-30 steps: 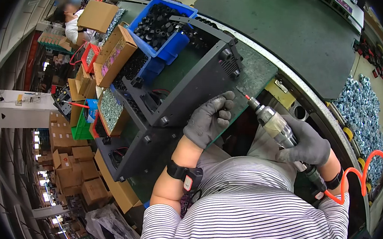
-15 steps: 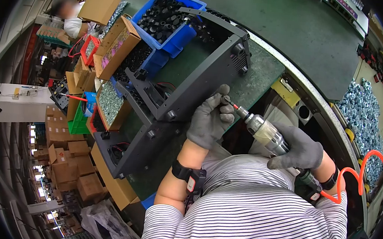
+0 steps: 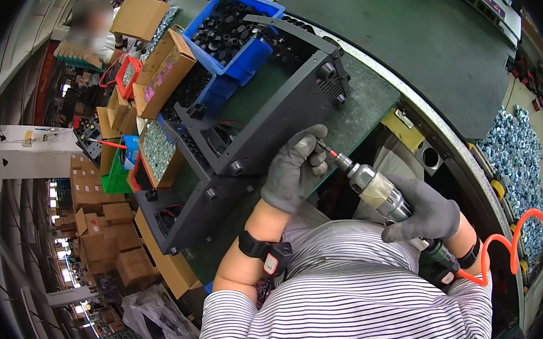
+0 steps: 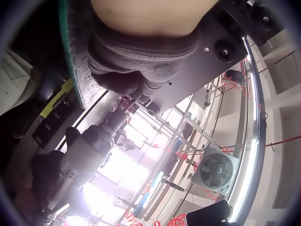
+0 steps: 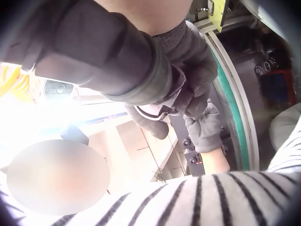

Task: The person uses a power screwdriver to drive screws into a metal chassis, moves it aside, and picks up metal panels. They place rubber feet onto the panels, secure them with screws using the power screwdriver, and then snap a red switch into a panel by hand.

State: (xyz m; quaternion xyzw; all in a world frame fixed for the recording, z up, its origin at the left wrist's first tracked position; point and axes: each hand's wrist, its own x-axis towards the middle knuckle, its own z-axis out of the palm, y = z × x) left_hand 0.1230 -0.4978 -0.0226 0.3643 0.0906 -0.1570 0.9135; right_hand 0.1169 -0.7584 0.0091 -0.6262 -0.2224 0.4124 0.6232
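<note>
In the head view, my grey-gloved right hand grips a pneumatic screwdriver by its body, its red-collared bit pointing at my left hand. My gloved left hand has curled fingers and pinches a small dark part right at the bit's tip; the fingers mostly hide it. Just beyond the left hand stands a dark grey metal housing with round black feet on its side. The left wrist view shows the left glove beside a housing panel. In the right wrist view the screwdriver partly covers the right hand.
A second housing stands beside the first on the green bench. Blue bins of black round parts and a box of small metal pieces lie behind. An orange coiled hose trails from the screwdriver. Another person is farther off.
The screwdriver's bit has moved left to the left hand's fingertips, where a small dark part came into view. In the last half second both hands have barely shifted.
</note>
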